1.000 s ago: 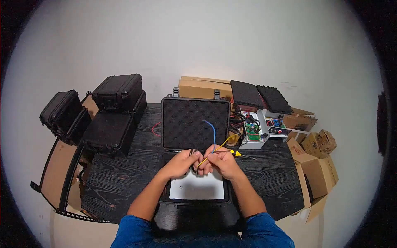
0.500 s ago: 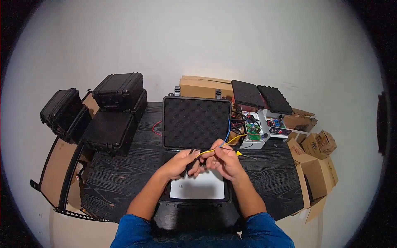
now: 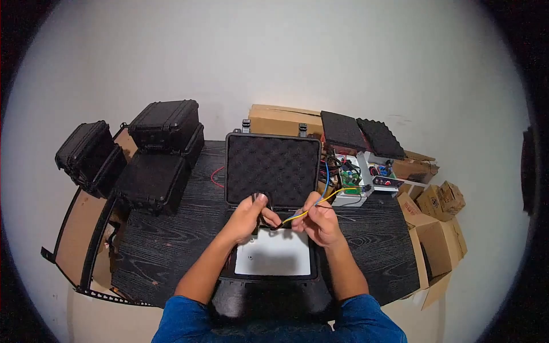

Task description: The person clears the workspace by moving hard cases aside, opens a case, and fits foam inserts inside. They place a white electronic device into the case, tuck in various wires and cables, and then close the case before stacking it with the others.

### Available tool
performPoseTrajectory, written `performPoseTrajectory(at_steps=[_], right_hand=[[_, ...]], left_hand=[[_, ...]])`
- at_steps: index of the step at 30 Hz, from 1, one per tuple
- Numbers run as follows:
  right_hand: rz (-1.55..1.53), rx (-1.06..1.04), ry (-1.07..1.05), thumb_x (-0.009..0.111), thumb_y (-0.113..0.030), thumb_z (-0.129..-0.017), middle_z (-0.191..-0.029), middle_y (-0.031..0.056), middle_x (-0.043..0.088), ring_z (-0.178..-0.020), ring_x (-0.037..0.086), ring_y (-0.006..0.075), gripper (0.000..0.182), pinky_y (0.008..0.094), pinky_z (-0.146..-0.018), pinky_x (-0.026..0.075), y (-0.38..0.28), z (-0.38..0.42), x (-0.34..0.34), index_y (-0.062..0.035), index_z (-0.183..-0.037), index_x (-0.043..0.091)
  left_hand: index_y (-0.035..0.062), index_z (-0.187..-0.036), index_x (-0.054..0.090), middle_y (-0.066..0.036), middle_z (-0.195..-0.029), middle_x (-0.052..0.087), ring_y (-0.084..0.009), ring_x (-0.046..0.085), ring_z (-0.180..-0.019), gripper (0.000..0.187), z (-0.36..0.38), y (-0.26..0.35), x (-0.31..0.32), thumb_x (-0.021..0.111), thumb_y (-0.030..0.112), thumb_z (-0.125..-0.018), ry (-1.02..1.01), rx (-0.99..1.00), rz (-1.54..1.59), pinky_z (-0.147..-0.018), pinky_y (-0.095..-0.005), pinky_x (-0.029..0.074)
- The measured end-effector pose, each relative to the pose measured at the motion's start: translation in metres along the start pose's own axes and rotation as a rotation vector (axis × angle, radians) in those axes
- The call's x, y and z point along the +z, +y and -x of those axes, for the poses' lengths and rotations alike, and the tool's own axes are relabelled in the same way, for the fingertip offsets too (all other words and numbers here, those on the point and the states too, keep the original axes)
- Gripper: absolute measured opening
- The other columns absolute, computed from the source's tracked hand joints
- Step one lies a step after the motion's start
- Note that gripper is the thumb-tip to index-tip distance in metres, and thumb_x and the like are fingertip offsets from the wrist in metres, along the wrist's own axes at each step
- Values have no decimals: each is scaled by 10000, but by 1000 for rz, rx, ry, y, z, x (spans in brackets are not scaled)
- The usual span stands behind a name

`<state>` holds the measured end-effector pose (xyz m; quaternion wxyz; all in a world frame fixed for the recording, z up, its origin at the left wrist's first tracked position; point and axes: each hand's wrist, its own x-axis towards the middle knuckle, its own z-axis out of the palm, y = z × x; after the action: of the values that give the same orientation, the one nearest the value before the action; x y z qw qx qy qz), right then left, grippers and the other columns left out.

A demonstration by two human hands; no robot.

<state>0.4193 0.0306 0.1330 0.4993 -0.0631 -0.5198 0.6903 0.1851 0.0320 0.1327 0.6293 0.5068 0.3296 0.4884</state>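
Note:
In front of me lies an open black hard case (image 3: pixel 227 171) with egg-crate foam (image 3: pixel 273 166) in its lid and a white panel (image 3: pixel 277 257) in its base. My left hand (image 3: pixel 247 220) is closed on a black cable above the panel's left side. Pinched in my right hand (image 3: pixel 320 222) are a yellow wire (image 3: pixel 341 190) and a blue wire (image 3: pixel 327 177). They run from between the hands up toward the right. Fingers hide where the wires meet the black cable.
Several closed black cases (image 3: pixel 163 126) stand at the left. Right of the open case are white housings with circuit boards (image 3: pixel 350 177) and tangled wires. Foam sheets (image 3: pixel 343 130) lie behind, with cardboard boxes (image 3: pixel 437 246) at the right edge of the dark table (image 3: pixel 372 240).
My hands have moved slightly apart, exposing more of the wires between them. The left thumb has lifted, and the yellow and blue wires have swung to the right.

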Motion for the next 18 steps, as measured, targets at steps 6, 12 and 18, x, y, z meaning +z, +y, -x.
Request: performPoseTrajectory(at_steps=[6, 12, 18], right_hand=[[163, 50, -164, 557, -280, -1101, -968, 195, 750, -869, 731, 241, 232, 329, -733, 567, -6, -1, -7, -52, -1103, 514], [15, 112, -111, 545, -298, -1106, -980, 206, 747, -868, 747, 281, 233, 339, -720, 581, -2, -1, -2, -73, -1130, 490], [-346, 196, -38, 474, -268, -1134, -1097, 247, 733, -845, 759, 319, 178, 368, -721, 620, 9, -7, 11, -117, -1225, 448]], left_hand=[[127, -1014, 549, 34, -588, 392, -119, 429, -499, 343, -3, 8, -5, 475, 443, -1124, 258, 63, 339, -829, -390, 597], [119, -907, 543, 45, -644, 421, -94, 435, -552, 369, -2, 3, -6, 512, 420, -1118, 151, 66, 120, -831, -385, 586], [77, -907, 557, 11, -738, 557, -131, 555, -648, 435, 6, 0, 7, 422, 413, -1149, -119, -30, -242, -989, -302, 515]])
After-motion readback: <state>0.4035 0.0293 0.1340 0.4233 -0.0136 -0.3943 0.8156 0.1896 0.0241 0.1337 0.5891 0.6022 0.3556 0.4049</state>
